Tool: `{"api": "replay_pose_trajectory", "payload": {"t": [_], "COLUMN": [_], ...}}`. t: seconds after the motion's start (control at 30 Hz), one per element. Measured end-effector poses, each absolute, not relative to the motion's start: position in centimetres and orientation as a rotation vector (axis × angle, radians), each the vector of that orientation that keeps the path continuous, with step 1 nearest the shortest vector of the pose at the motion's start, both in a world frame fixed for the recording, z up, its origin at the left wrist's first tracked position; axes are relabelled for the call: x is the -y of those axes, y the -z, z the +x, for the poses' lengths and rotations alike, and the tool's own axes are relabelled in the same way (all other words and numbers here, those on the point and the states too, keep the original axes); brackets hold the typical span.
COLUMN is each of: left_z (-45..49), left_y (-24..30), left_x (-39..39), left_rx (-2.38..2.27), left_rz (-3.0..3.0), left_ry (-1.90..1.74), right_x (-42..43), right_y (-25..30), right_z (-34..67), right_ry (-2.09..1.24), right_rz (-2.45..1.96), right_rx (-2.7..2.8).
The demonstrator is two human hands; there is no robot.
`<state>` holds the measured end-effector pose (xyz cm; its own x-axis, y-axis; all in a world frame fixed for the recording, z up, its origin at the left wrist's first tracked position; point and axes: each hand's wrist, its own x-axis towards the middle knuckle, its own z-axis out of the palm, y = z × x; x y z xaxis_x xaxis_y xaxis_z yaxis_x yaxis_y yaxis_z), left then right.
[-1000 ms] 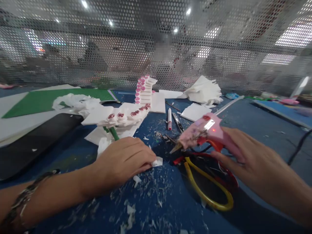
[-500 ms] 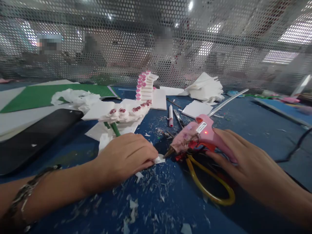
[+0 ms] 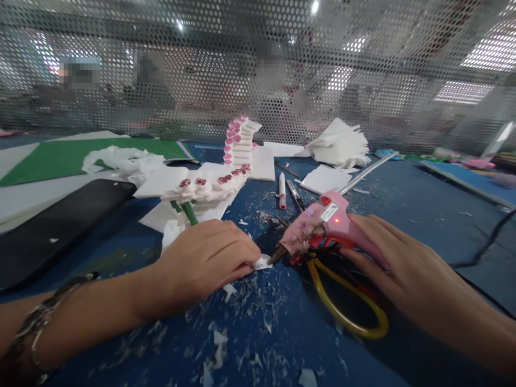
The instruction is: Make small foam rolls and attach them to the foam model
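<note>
My left hand point(image 3: 212, 258) is closed, fingertips pinching a small white piece point(image 3: 263, 262), which looks like paper or tissue. A pink hot glue gun point(image 3: 318, 223) with a lit red light is gripped in my right hand point(image 3: 403, 269). Its nozzle tip is at the white piece, and a clear glue stick point(image 3: 368, 173) sticks out of its back. Below the gun, scissors with a yellow handle point(image 3: 350, 306) lie on the table. Just behind my left hand is a green stem point(image 3: 189, 213) beside white rolls with dark red ends point(image 3: 213, 185).
A black phone point(image 3: 68, 228) and a green sheet point(image 3: 100, 153) lie at left. Beyond the hands are a red marker point(image 3: 282, 192), a pen point(image 3: 295, 195), pink-ended white rolls point(image 3: 241, 141) and a white paper stack point(image 3: 338, 142). Scraps litter the blue table point(image 3: 161, 349); a perforated metal screen point(image 3: 201, 80) stands behind.
The glue gun has tilted slightly, its rear end and glue stick shifting a little left and down. My left hand keeps its pinch on the white piece.
</note>
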<state>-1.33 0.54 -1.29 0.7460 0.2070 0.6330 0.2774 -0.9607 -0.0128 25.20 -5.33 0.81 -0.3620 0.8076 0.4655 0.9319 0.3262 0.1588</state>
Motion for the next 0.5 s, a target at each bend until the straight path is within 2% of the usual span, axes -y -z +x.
{"api": "replay_pose_trajectory", "payload": {"t": [0.5], "left_z": [-1.35], "left_y": [1.23], "left_x": [-0.48], "left_rx": [0.456], "left_rz": [-2.872], "left_ry": [1.07], "right_x": [5.55], "right_y": [-0.93], "right_z": [25.56], "right_ry": [0.515], "right_rz": [-1.613], "right_rx": [2.261]}}
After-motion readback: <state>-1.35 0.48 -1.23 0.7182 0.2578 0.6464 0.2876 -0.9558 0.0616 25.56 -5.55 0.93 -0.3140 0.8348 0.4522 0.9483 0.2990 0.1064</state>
